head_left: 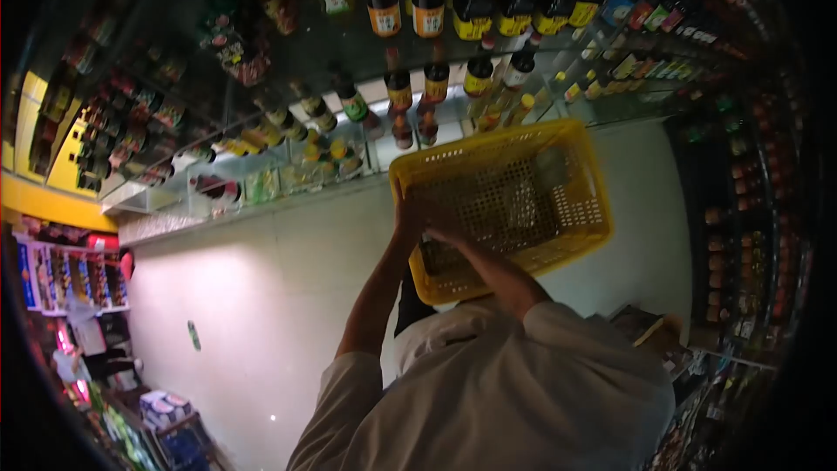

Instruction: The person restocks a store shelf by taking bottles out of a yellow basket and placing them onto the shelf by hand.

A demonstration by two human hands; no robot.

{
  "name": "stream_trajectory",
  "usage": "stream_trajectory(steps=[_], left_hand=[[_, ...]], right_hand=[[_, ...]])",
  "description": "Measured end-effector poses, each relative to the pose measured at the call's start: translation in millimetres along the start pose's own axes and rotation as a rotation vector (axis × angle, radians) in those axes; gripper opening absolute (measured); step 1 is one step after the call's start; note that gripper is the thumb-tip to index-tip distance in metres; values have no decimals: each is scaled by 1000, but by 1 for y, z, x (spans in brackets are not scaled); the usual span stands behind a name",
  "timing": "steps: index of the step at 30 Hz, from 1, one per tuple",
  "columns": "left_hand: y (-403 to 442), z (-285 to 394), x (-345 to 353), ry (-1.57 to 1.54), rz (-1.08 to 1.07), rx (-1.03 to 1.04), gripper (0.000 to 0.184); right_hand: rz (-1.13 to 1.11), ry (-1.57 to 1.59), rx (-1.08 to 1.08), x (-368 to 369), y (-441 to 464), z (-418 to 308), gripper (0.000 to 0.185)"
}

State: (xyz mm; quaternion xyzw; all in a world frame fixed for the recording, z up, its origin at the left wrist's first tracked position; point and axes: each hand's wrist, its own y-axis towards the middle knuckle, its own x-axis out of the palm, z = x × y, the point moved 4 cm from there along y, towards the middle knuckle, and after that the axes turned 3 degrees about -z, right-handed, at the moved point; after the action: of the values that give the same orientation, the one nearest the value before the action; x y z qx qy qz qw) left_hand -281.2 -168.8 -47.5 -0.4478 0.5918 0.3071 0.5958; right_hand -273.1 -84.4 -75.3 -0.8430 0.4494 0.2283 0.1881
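Note:
A yellow plastic basket (595,166) with perforated sides and base is tilted in front of me. At its left rim is my left hand (408,211), which looks closed around the edge. My right hand (446,225) is close beside it, over the basket's left inner side; its fingers are too dark and blurred to make out. A pale, translucent item (521,207) lies inside the basket, along with a greyish thing (551,166) near its far right corner. Both are too unclear to name.
Dark sauce bottles (428,9) with yellow and orange labels stand on shelves ahead, smaller bottles (398,87) below them. More stocked shelves (741,244) line the right side. A small green item (193,335) lies on the pale floor (253,314). Boxes (164,408) are at lower left.

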Motion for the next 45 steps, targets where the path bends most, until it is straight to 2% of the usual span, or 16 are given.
stream_trajectory(steps=[2, 5, 8, 11, 15, 17, 20, 24, 26, 29, 32, 36, 38, 40, 43, 45], left_hand=[[15, 0, 17, -5, -243, -4, 17], [11, 1, 17, 16, -137, 32, 17], [9, 2, 18, 25, -25, 64, 17], [1, 0, -4, -122, -215, 169, 19], [-11, 5, -32, -140, -32, 253, 22], [-31, -8, -65, -846, 256, 232, 33], [-63, -7, -79, -1237, 203, 137, 52], [-97, 30, -101, -1002, 269, 251, 70], [-109, 53, -125, -830, 511, 89, 76], [-124, 85, -139, -1053, 689, 82, 70], [-150, 125, -164, -1165, 606, 143, 65], [-183, 196, -154, -1269, 524, 313, 61], [-196, 235, -149, -1375, 292, 363, 60], [-208, 263, -148, -1334, 213, 421, 59], [-219, 297, -139, -1253, -67, 482, 60], [-226, 309, -141, -1252, -90, 517, 58]], right_hand=[[32, 54, 183, 8, 3, -1, 49], [120, -40, 127, 57, 13, 70, 48], [94, -169, 329, 41, 9, 45, 44], [267, -184, 380, 57, -12, 80, 40], [278, -208, 453, -13, -38, -20, 37], [438, -100, 359, -46, -56, -58, 42], [644, -256, 139, -83, -89, -79, 45], [803, -228, -27, -126, -135, -147, 47], [783, -222, -161, -141, -166, -181, 49], [869, -226, -264, -161, -227, -219, 49], [870, -5, -91, -171, -281, -219, 45], [927, 357, -170, -167, -337, -212, 34], [972, 350, -177, -167, -369, -206, 24], [815, 565, 87, -163, -398, -192, 14], [867, 686, 65, -164, -430, -176, 10], [834, 767, 37, -169, -442, -170, 11]])
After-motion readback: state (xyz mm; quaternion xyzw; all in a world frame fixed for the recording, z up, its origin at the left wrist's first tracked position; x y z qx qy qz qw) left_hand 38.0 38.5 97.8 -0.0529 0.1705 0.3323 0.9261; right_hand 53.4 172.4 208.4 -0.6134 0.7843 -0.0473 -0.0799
